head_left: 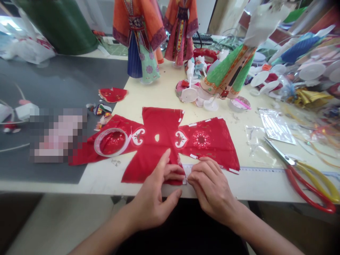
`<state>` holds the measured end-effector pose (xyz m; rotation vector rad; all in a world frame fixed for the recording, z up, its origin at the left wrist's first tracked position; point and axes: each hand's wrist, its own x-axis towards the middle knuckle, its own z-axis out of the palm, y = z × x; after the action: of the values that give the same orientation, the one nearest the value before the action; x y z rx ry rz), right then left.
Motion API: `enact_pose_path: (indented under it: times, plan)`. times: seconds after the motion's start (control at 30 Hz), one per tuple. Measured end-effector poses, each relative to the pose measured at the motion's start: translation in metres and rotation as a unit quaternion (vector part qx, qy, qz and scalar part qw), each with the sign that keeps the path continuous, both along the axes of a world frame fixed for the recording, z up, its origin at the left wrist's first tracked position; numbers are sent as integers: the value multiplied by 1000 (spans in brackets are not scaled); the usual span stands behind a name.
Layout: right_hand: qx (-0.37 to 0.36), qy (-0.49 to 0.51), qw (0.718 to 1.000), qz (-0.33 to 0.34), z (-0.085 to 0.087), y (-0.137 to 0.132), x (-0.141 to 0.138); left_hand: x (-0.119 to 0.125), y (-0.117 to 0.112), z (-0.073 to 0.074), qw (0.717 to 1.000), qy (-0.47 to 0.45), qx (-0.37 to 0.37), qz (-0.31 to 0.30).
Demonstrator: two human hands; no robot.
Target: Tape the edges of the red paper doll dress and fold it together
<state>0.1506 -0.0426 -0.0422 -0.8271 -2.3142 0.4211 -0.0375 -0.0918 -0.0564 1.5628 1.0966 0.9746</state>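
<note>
A cross-shaped red cloth (159, 120) lies flat, with a small hole at its middle and white heart-like patterns on either side. Short white strips (193, 156) line several of its edges. My left hand (155, 198) rests at the near flap's right edge, fingers spread and thumb apart, holding nothing. Just right of that edge, my right hand (215, 187) has its fingertips pinched together; whatever may be between them is hidden. A roll of clear tape (111, 155) lies on the cloth's left flap.
Red-and-yellow-handled scissors (293, 166) lie open at the right, near clear plastic packets (276, 125). A ruler (255, 170) runs along the table's front. Dressed doll figures (143, 42) stand behind the cloth. White stands and scraps crowd the back right; a dark mat (66, 85) covers the left.
</note>
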Motion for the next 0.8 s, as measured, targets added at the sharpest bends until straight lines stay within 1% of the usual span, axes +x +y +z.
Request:
enact_pose_path:
  times: [0.1,0.2,0.27,0.37,0.5,0.63,0.73,0.8]
  plan:
    - [-41,26,999,-8,5,2,5,0,0,0,1000,-9,2,-4]
    - [-101,19,995,-15,14,12,9,-2,0,3,999,29,26,-1]
    - [-136,1,991,-11,19,22,9,-3,0,5,994,79,70,-2]
    - [-180,-25,983,12,26,38,5,-2,1,7,979,142,143,-11]
    - [-191,-54,978,60,27,55,-5,1,2,7,958,166,231,-17]
    - [-190,-64,975,91,21,66,-16,4,1,4,924,217,315,-30]
    - [-198,-72,972,107,18,69,-22,4,-1,3,899,259,350,-41]
    - [-202,-71,971,111,17,70,-24,5,-2,3,890,276,359,-49]
